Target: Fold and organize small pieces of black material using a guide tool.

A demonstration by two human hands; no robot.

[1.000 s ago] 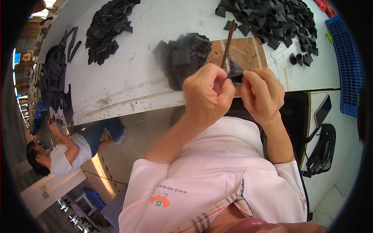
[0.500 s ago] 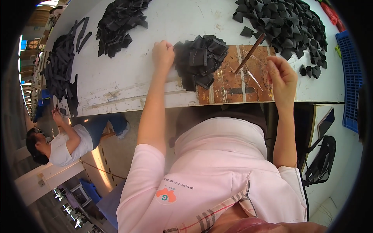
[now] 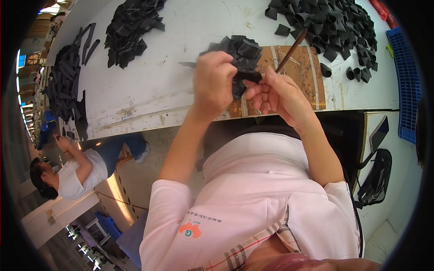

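I stand in the room and see a person with two bare hands over a white counter [image 3: 153, 74]. The hands are near the middle of the frame, a bit toward the top.

A small black piece [image 3: 248, 75] is in the gap between the hands. The right hand [image 3: 282, 92] has its grip on the right end of it, with the thumb on that end and the other fingers bent below. The left hand [image 3: 214, 81] is curled up and a little blurry. The left end of the black piece comes right up to its fingers, but I can't tell if that grip squeezes it. A thin dark bit [image 3: 188, 64] pokes out on the left side of that hand.

Just behind the left hand is a heap of flat black pieces [image 3: 242, 46]. It sits partly on a brown board [image 3: 312, 83]. A brown stick [image 3: 291, 52] leans up and to the right, and its low end is near the right thumb.

At the upper right of the frame is a big heap of black rolled pieces [image 3: 327, 22]. At the upper left is another black heap [image 3: 133, 31], and farther left are long black strips [image 3: 65, 86]. A blue crate [image 3: 405, 86] is at the right edge. At the lower left, a co-worker [image 3: 83, 174] sits by the counter.
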